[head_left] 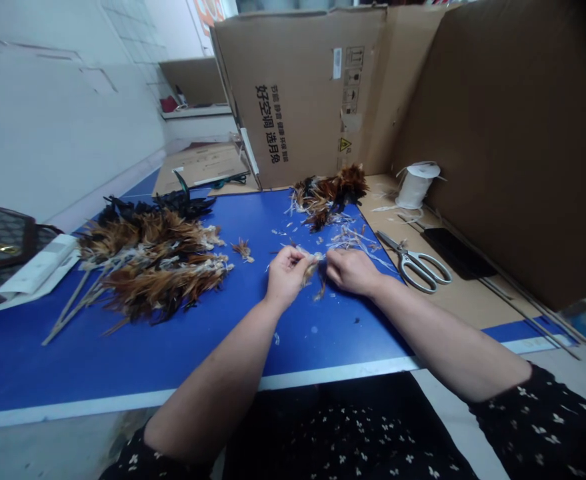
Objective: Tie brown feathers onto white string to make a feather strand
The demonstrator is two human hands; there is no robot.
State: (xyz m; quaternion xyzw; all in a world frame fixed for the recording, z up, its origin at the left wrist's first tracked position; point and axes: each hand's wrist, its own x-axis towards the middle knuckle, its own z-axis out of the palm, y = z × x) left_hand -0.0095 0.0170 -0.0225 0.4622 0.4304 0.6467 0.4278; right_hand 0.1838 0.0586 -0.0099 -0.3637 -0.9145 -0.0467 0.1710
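Over the blue table, my left hand (287, 273) pinches a small tan feather (309, 273) piece with a whitish end between thumb and fingers. Close beside it on the right, my right hand (353, 270) is closed, its fingertips near that whitish end; what it grips is hidden. A small brown feather tuft (243, 250) lies left of my hands. Beyond them is a pile of brown and dark feathers (330, 190), with loose pale strips (355, 240) scattered in front of it.
Large feather bundles (163, 260) on sticks lie at the left, near a white folded card (43, 267) and a patterned bag (3, 250). On the right are scissors (415, 261), a white spool (417, 187) and thin rods. Tall cardboard (307, 100) walls the back and right.
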